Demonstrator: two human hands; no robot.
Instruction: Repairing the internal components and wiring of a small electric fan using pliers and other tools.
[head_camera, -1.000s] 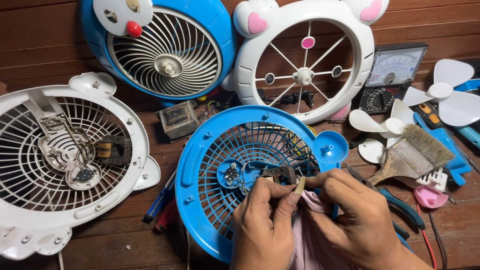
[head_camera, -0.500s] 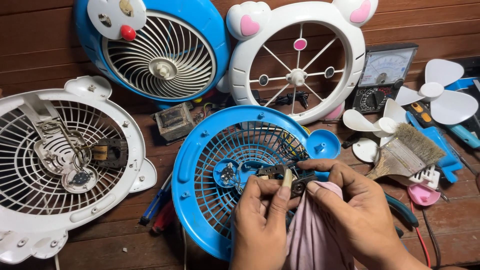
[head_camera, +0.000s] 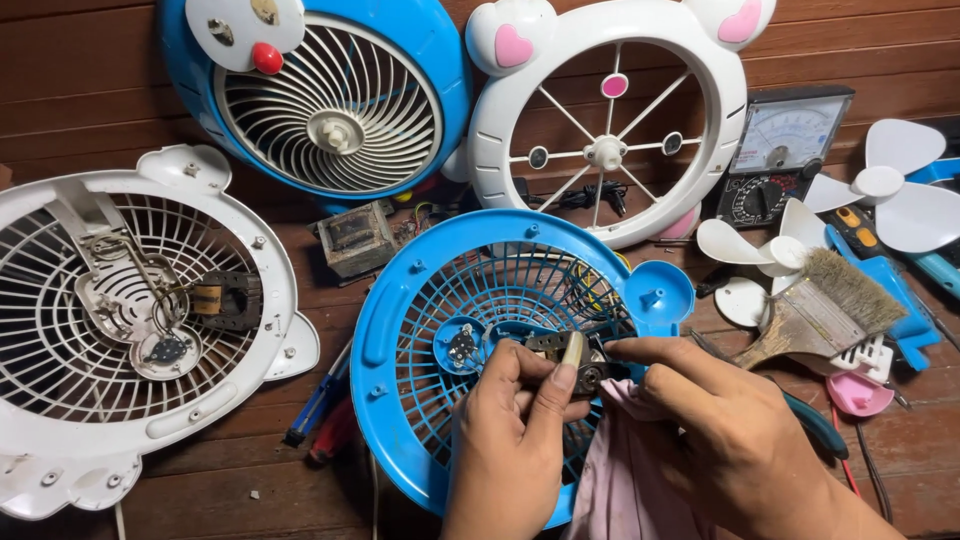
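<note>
Holding small fan motor (head_camera: 565, 358) over blue fan shell (head_camera: 400, 330), left hand (head_camera: 515, 440) pinching it, right hand (head_camera: 720, 430) fingertips steadying. Risk: motor slips through grille, or thin wires snap if I twist.

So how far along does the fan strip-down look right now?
Done: two fan housings, the blue grille shell and the white shell, lie open on the wooden table, and white blades lie loose beside a paintbrush. In hand: left hand and right hand both grip the small motor over a pink cloth. Left: nothing looks reassembled.
</note>
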